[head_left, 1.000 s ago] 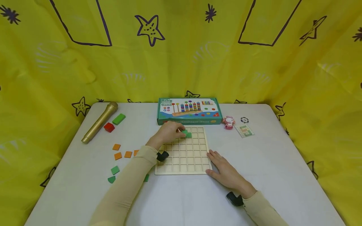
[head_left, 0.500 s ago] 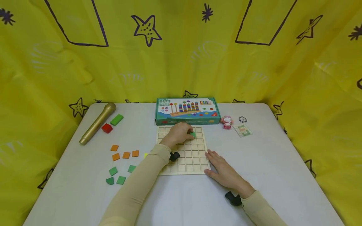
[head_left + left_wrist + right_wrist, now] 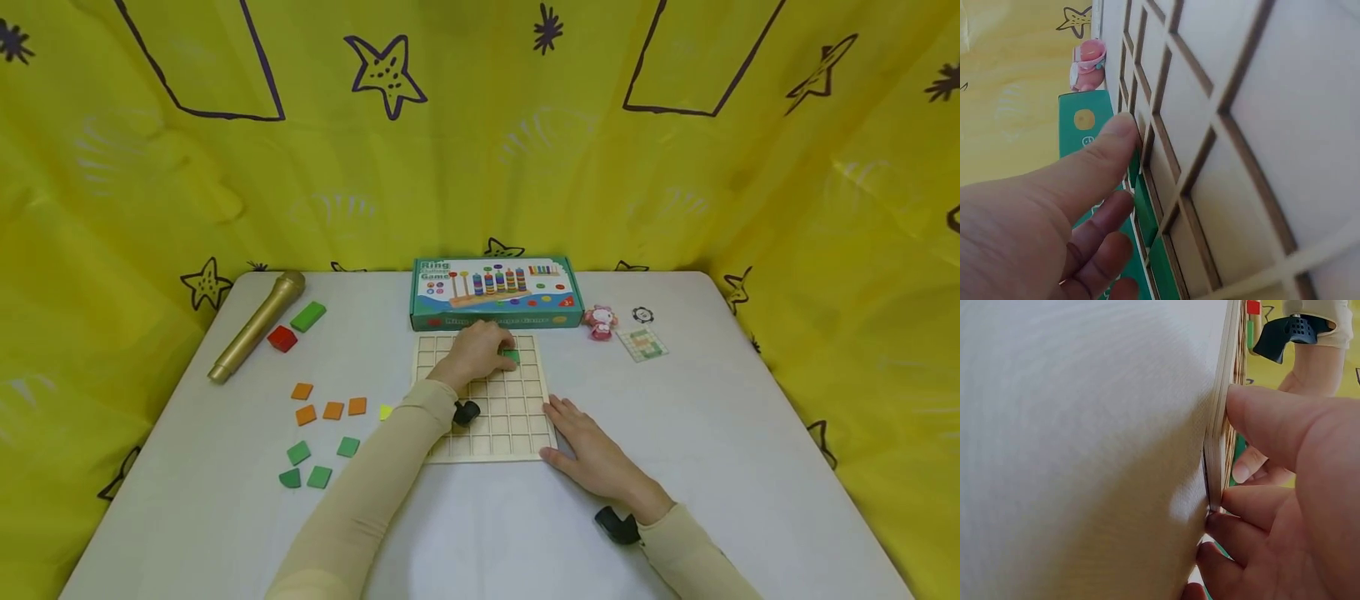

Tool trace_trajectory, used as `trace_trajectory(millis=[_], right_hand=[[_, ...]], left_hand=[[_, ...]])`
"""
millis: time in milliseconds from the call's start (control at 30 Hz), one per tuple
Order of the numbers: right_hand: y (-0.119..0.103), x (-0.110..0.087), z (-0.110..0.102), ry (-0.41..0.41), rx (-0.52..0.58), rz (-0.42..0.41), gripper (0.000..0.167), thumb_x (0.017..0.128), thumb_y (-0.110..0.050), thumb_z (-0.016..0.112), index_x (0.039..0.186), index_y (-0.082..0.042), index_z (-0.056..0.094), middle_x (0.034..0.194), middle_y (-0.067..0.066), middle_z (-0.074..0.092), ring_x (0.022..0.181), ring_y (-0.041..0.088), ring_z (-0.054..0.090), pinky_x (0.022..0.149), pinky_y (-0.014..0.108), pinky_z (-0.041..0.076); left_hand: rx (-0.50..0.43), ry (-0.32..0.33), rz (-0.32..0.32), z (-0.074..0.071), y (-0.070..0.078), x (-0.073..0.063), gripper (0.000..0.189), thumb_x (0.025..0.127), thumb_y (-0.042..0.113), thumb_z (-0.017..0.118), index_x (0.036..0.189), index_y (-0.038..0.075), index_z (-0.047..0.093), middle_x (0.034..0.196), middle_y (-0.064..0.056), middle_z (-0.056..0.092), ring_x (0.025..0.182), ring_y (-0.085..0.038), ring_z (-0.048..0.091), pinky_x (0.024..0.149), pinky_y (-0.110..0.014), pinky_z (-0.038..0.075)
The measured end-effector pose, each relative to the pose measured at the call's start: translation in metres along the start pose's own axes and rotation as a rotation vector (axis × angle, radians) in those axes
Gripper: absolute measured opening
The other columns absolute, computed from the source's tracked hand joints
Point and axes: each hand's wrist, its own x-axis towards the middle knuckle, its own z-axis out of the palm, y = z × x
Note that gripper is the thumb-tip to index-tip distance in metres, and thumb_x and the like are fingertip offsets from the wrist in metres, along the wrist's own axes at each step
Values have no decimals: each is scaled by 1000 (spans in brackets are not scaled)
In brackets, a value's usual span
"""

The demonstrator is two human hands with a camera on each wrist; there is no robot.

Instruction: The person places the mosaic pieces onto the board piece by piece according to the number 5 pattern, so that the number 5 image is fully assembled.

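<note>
Thumb (image 3: 508,364) and fingertips (image 3: 510,341) of the left hand (image 3: 474,352) pinch a green tile (image 3: 512,356) on the far part of the gridded board (image 3: 517,425); the right hand (image 3: 596,460) lies spread against its right edge. Orange tiles (image 3: 333,410) and loose green tiles (image 3: 318,477) sit left on the surface (image 3: 720,417), a box (image 3: 495,292) beyond the board, a pink figurine (image 3: 601,323) far right.

Your L hand (image 3: 477,350) & beige cloth sleeve (image 3: 375,508) hide pts of the pale wooden gridded board (image 3: 517,422); sleeve's cut off @ btm, head view. Square green-patterned card (image 3: 642,342): details too sm. to tell.
</note>
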Motion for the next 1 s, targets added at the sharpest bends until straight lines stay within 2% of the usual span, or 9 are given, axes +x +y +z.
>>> trace_trajectory(millis=[133,400,500,600,667,733,800,900,1000], right_hand=[[-1,0,-1,6,-15,0,70,96,-28,65,148,6,33,154,22,27,142,40,19,109,57,22],[-2,2,0,-5,0,-9,70,95,-27,65,147,7,33,154,22,26,142,40,18,110,57,20],[-2,2,1,-8,-3,-7,70,95,-27,65,147,7,33,155,22,26,142,40,18,110,56,20],[-3,3,2,-3,-1,0,70,95,-27,65,147,7,33,155,21,25,143,40,18,110,56,20],[-4,3,2,1,0,1,70,95,-26,65,147,7,33,155,22,26,142,40,18,110,56,20],[-4,3,1,3,-3,1,70,95,-26,65,147,8,33,154,22,26,142,40,18,110,56,19],[-4,3,1,5,-7,0,70,95,-26,66,147,8,33,154,22,26,142,40,18,110,56,19],[-4,2,0,5,-11,-6,70,95,-26,65,147,8,33,154,23,26,142,40,18,110,56,19],[-3,2,-1,6,-11,-13,70,96,-26,65,147,8,33,154,23,26,142,41,18,110,56,19]], left_hand=[[-34,-6,-3,-1,-3,0,38,87,39,74,118,17,70,106,1,65,99,-18,57,87,-33,46],[-37,-9,-13,-1,-8,-3,33,89,37,72,116,18,71,105,1,65,99,-19,57,87,-35,46],[-60,-14,-1,-4,-11,-7,34,90,35,71,118,16,70,107,0,64,101,-19,57,89,-35,46],[-109,-19,35,-13,-19,-17,33,92,31,70,120,14,68,112,-2,64,105,-20,56,92,-35,44],[-143,-18,51,-20,-30,-28,32,93,28,69,121,11,68,114,-3,64,107,-21,56,92,-35,44],[-169,-14,41,-29,-43,-42,32,93,25,69,121,9,68,115,-4,64,106,-22,57,92,-36,45],[-199,-16,-9,-36,-59,-60,31,93,23,69,120,8,68,112,-5,64,102,-22,57,89,-37,46],[-227,-21,-119,-46,-87,-91,30,94,22,69,119,7,68,109,-4,64,97,-23,57,86,-39,47],[-221,-12,-217,-57,-114,-123,28,94,21,68,118,7,68,103,-4,63,92,-24,55,83,-39,48]])
